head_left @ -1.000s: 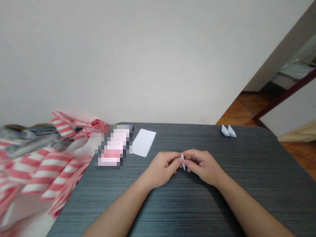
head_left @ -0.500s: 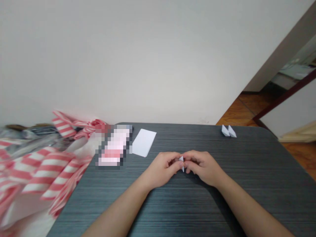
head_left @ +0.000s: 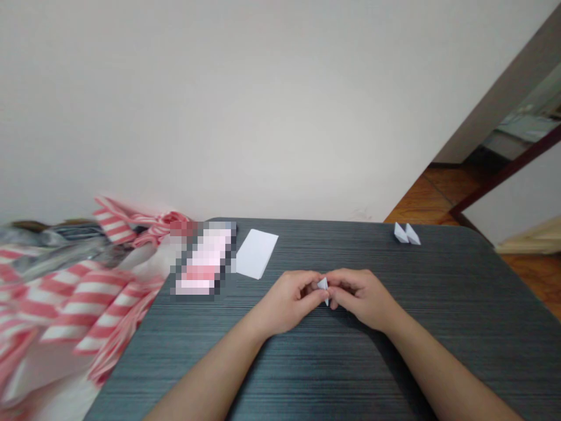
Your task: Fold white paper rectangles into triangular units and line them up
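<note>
Between my two hands is a small folded piece of white paper (head_left: 323, 284), held just above the dark table (head_left: 315, 374). My left hand (head_left: 289, 301) pinches it from the left with thumb and fingers. From the other side my right hand (head_left: 362, 297) grips it the same way, the fingertips of both hands nearly meeting. Only a pointed upper part and a thin lower tip of the paper show; the rest is hidden by my fingers.
Two folded white paper pieces (head_left: 407, 234) stand at the back right of the table. White paper sheets (head_left: 256, 254) lie at the back left, beside a pixelated phone-like object (head_left: 204, 257). Red-and-white striped cloth (head_left: 83, 298) is heaped left of the table. A wall (head_left: 280, 117) rises behind.
Both hands stay in nearly the same place. The paper between them has turned slightly, and a little more of its upper face shows.
</note>
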`<action>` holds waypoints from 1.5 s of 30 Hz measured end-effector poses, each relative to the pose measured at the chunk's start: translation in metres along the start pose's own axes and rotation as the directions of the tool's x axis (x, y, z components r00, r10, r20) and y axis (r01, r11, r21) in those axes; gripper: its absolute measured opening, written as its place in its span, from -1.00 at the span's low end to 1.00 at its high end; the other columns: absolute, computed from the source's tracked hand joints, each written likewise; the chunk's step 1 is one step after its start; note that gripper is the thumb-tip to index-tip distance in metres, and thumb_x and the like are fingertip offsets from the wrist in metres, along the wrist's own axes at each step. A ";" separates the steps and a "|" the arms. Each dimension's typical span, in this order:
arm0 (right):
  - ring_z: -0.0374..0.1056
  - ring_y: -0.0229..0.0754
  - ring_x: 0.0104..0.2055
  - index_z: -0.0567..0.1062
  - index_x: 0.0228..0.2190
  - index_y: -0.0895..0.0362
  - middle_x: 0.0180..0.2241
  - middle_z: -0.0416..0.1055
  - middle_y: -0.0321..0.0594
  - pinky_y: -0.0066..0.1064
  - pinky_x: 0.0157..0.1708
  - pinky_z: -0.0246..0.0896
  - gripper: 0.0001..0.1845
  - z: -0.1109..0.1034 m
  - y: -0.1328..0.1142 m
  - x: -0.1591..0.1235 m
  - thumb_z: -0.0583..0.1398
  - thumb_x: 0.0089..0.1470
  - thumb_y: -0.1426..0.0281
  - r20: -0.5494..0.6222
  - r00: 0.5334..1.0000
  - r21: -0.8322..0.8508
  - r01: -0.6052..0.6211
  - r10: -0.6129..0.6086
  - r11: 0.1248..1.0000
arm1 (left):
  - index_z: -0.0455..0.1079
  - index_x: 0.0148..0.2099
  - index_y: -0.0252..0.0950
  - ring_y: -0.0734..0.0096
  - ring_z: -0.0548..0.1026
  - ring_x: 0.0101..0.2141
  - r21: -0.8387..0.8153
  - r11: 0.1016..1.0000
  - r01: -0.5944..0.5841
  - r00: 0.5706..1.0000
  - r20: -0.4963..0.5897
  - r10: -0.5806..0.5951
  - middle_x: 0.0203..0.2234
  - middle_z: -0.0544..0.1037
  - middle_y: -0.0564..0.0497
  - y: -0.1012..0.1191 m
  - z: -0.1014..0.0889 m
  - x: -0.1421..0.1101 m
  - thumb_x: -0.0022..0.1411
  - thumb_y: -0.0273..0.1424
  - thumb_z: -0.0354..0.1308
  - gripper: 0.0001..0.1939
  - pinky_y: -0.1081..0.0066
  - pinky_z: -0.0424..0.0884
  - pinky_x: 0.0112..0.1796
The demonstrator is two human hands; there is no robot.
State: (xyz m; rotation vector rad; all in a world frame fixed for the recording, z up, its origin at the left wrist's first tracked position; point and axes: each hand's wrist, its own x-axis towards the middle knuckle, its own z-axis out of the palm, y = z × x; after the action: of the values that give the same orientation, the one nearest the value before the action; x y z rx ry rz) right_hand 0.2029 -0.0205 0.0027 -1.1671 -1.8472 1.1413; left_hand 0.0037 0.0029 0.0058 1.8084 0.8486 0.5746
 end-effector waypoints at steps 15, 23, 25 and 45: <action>0.43 -0.26 -0.48 0.58 -0.14 0.11 -0.48 0.52 -0.26 -0.44 -0.38 0.32 -0.75 -0.002 0.000 0.000 0.13 0.23 0.45 -0.067 0.990 -0.153 0.113 -0.124 0.982 | 0.46 -0.01 -0.32 0.51 0.36 -0.53 -0.090 0.995 0.036 0.999 -0.015 -0.037 -0.53 0.44 0.08 -0.004 0.000 -0.001 0.37 -0.31 -0.01 -0.70 0.51 0.27 -0.48; 0.37 -0.28 -0.49 0.57 -0.14 0.12 -0.51 0.47 -0.27 -0.45 -0.39 0.28 -0.76 -0.003 0.002 -0.001 0.12 0.25 0.46 -0.115 0.978 -0.180 0.150 -0.172 0.972 | 0.21 0.00 -0.26 0.54 0.42 -0.56 -0.295 0.954 0.042 0.988 -0.131 -0.084 -0.42 0.45 0.09 -0.018 0.009 0.000 0.32 -0.27 0.10 -0.73 0.53 0.34 -0.54; 0.36 -0.28 -0.50 0.57 -0.15 0.13 -0.51 0.48 -0.27 -0.45 -0.41 0.28 -0.76 -0.002 0.002 -0.001 0.12 0.24 0.47 -0.127 0.976 -0.181 0.152 -0.177 0.972 | 0.20 -0.09 -0.26 0.54 0.41 -0.57 -0.295 0.954 0.050 0.986 -0.140 -0.095 -0.51 0.42 0.13 -0.019 0.009 0.001 0.32 -0.25 0.11 -0.77 0.54 0.32 -0.55; 0.39 -0.29 -0.51 0.38 -0.06 0.11 -0.49 0.48 -0.31 -0.49 -0.51 0.24 -0.77 0.002 0.015 -0.004 0.10 0.23 0.46 -0.119 0.992 -0.044 0.039 -0.044 0.998 | 0.35 -0.03 -0.30 0.53 0.41 -0.59 -0.363 0.930 0.052 0.980 -0.161 -0.117 -0.53 0.44 0.12 -0.014 0.007 0.003 0.32 -0.31 0.08 -0.77 0.52 0.36 -0.54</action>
State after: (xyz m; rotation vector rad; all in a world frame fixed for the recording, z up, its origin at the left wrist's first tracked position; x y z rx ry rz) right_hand 0.2074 -0.0215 -0.0121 -1.1893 -1.8025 0.9917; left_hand 0.0064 0.0050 -0.0101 1.3964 0.8753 0.7912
